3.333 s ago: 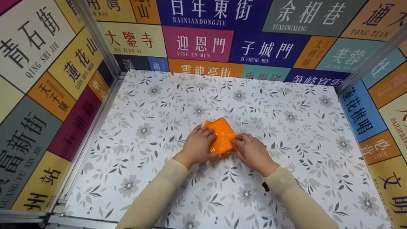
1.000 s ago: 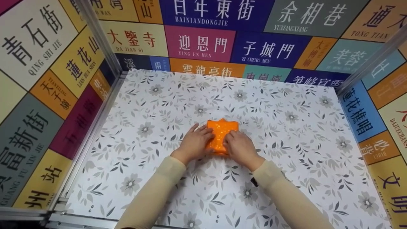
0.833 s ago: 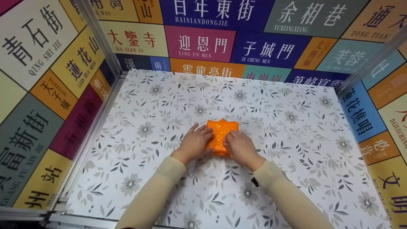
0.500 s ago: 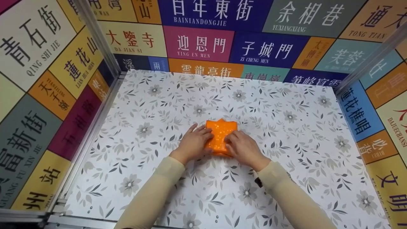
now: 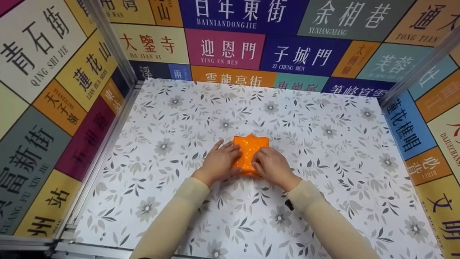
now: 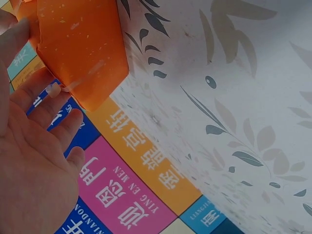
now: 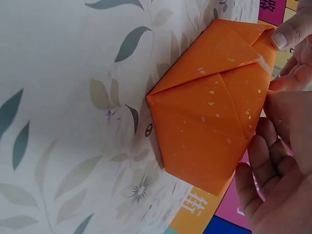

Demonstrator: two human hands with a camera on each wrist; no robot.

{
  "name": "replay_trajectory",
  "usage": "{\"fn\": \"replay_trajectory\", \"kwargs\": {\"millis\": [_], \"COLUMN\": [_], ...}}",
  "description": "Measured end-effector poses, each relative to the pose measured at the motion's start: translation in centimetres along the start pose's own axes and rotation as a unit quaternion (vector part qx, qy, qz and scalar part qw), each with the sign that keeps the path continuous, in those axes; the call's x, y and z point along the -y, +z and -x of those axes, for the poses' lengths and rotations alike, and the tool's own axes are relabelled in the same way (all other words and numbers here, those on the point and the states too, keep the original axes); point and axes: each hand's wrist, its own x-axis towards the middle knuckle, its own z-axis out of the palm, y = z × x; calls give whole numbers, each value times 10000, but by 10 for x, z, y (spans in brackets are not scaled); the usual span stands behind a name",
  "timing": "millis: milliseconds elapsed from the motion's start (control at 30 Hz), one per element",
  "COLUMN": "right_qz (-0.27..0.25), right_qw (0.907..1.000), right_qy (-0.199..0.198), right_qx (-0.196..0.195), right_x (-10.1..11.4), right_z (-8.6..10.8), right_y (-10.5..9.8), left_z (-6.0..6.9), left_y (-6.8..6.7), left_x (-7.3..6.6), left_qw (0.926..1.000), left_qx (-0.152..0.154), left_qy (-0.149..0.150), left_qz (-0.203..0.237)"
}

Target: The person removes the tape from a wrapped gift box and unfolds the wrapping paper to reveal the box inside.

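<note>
A glossy orange folded piece (image 5: 250, 153) with light speckles lies between both hands, a small point rising from its far edge. At its left side the left hand (image 5: 220, 162) grips it, fingers over the edge and thumb low. The right hand (image 5: 275, 166) pinches its right part with bent fingers. Layered flaps and a slanting fold show on the orange piece (image 7: 209, 107) in the right wrist view. The left wrist view shows a corner of the orange piece (image 6: 87, 44) beside spread fingers. Its underside is hidden.
White cloth with grey flowers and leaves (image 5: 201, 111) covers the table. Colourful panels with printed characters (image 5: 224, 48) stand around the back and sides, with metal posts (image 5: 111, 39) at the corners. A metal rail (image 5: 93, 250) runs along the front left.
Compared with about three seconds earlier, the orange piece has turned so its sides stand straighter, and the right hand has shifted left onto it. During the last second the hands have barely moved.
</note>
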Motion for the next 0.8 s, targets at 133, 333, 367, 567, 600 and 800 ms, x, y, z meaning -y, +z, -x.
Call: {"fn": "replay_trajectory", "kwargs": {"millis": [133,333,367,567,600,800], "right_qz": [161,-220,-307,-525,-544,-586], "right_qw": [9997,9993,9991,9978,9976,9963], "right_qy": [-164,-143,-138,-245,-274,-447], "right_qx": [108,264,275,318,322,440], "right_x": [0,2,3,7,8,11], "right_z": [0,7,10,23,25,35], "right_y": [-1,-9,-10,-14,-14,-17], "left_z": [0,0,0,0,0,1], "left_y": [0,-1,-1,-1,0,1], "left_x": [0,2,2,3,3,5], "left_qw": [10000,10000,10000,9999,9999,9999], "left_qx": [-48,-21,-27,-80,-78,-94], "left_qy": [30,-27,-27,4,15,51], "left_qz": [37,71,67,80,87,87]}}
